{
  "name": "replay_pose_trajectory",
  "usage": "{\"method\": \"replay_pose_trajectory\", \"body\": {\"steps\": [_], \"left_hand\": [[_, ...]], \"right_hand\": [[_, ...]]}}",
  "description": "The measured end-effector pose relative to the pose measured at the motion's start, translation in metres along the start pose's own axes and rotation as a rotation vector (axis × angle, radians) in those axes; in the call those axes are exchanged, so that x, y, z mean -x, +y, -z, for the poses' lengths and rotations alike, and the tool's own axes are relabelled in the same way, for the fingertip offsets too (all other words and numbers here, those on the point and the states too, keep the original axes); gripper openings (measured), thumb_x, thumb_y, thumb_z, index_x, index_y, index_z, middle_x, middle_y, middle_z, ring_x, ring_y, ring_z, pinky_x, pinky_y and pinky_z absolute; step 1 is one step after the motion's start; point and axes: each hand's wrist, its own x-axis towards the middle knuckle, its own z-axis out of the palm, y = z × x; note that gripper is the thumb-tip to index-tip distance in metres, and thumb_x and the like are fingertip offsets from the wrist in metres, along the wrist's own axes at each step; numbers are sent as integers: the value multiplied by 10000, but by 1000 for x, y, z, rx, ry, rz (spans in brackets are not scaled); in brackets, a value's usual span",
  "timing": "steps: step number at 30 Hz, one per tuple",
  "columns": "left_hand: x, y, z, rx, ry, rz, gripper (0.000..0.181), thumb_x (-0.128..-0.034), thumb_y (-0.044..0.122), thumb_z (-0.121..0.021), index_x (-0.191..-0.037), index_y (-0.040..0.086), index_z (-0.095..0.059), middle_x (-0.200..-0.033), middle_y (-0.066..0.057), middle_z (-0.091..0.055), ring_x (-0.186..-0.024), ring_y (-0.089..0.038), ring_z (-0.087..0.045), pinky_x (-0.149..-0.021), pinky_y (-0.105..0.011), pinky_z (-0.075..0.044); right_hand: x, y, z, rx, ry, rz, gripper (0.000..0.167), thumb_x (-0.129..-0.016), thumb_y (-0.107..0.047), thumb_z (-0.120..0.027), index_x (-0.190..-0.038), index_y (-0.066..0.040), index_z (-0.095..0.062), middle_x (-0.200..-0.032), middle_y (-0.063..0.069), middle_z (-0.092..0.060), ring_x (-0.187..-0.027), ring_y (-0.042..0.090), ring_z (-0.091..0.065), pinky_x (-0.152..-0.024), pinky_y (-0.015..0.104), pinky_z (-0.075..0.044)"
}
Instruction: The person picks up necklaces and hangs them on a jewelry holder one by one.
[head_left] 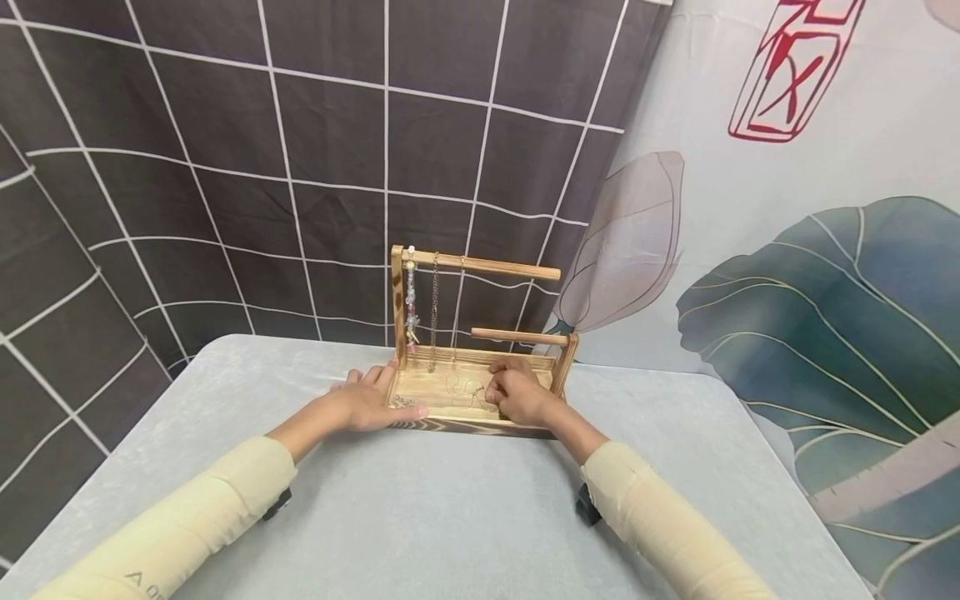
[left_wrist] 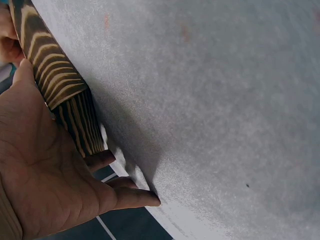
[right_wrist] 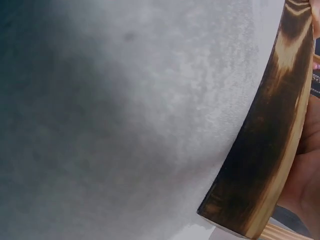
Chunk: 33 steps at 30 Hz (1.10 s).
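A wooden jewelry stand with a shallow tray (head_left: 442,423) stands on the cloth-covered table. My left hand (head_left: 367,402) rests at the tray's left end, its thumb along the front rim and the other fingers spread past the corner; in the left wrist view this hand (left_wrist: 55,170) touches the striped wooden end (left_wrist: 80,120). Inside the tray, my right hand (head_left: 519,393) has curled fingers pinching at a thin chain (head_left: 472,393) that lies on the tray floor. The right wrist view shows part of this hand (right_wrist: 302,185) behind the dark wooden side (right_wrist: 260,135).
From the upper bar (head_left: 510,267) hang a beaded strand (head_left: 411,304), a thick chain (head_left: 434,317) and a thin necklace (head_left: 458,308). A shorter bar (head_left: 517,336) is at the right. A small silver chain (head_left: 403,402) lies in the tray's left corner. Curtains (head_left: 337,167) hang behind.
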Motion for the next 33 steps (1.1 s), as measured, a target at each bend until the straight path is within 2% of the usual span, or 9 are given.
{"method": "replay_pose_trajectory", "body": {"steps": [2, 5, 9, 12, 16, 21, 28, 30, 33], "left_hand": [[1, 2, 2, 4, -5, 2, 1405, -910, 1039, -429, -1817, 51, -10, -1851, -333, -176, -1659, -725, -98, -1279, -922, -150], [3, 3, 3, 4, -14, 2, 1395, -920, 1026, -440, -1816, 51, -3, -1851, -334, -174, -1661, -723, -94, -1280, -922, -153], [0, 1, 2, 4, -14, -1, 1426, -896, 1050, -436, -1817, 48, -9, -1847, -339, -184, -1653, -732, -108, -1268, -932, -161], [0, 1, 2, -1, -9, 4, 1413, -900, 1046, -438, -1820, 57, -21, -1846, -334, -194, -1662, -718, -121, -1280, -919, -170], [-1, 1, 1, -3, -6, 2, 1396, -913, 1030, -447, -1820, 59, -19, -1846, -326, -209, -1670, -699, -141, -1280, -916, -188], [-2, 1, 1, 7, -10, -2, 1382, -922, 1018, -458, -1822, 66, -15, -1848, -317, -215, -1672, -694, -148, -1274, -920, -194], [-5, -3, -1, 4, -1, 7, 1433, -881, 1058, -450, -1821, 62, -31, -1850, -314, -213, -1671, -702, -132, -1275, -920, -187], [-6, -4, -3, 4, 0, 9, 1438, -877, 1061, -452, -1821, 64, -27, -1856, -302, -210, -1678, -691, -132, -1278, -918, -188], [-5, -3, -2, 3, -6, 9, 1435, -884, 1054, -454, -1819, 59, -10, -1858, -308, -194, -1681, -689, -124, -1283, -915, -178]], "right_hand": [[-1, 0, 1, 15, -12, 3, 243, -1087, -33, -657, -858, -78, -724, -1543, 220, -624, -1588, 429, -438, -1399, 620, -247], [-13, 20, -10, 12, 24, 53, 224, -1086, -84, -677, -869, -114, -720, -1464, 217, -684, -1538, 414, -512, -1379, 605, -304], [-33, 53, -26, -39, 103, 123, 151, -1070, -164, -760, -922, -190, -767, -1231, 138, -787, -1282, 351, -699, -1195, 561, -535], [-39, 63, -29, -79, 125, 147, 16, -1048, -207, -816, -1056, -217, -824, -1212, 53, -797, -1213, 303, -738, -1091, 561, -614], [-41, 67, -30, -86, 120, 172, 131, -1039, -246, -829, -1166, -260, -856, -1313, -2, -807, -1374, 312, -705, -1203, 583, -563], [-38, 64, -31, -68, 138, 182, 31, -1015, -229, -862, -994, -250, -865, -1206, -14, -811, -1312, 276, -716, -1194, 540, -566], [-36, 64, -30, 13, 138, 214, 197, -1035, -144, -803, -851, -194, -757, -1299, 145, -796, -1417, 371, -663, -1297, 593, -454], [-38, 66, -30, -41, 109, 196, 238, -1075, -161, -756, -840, -179, -725, -1196, 153, -789, -1285, 362, -695, -1192, 582, -518], [-42, 72, -28, -143, 64, 144, 298, -1136, -209, -675, -841, -166, -692, -988, 87, -707, -988, 280, -672, -916, 480, -575]]}}
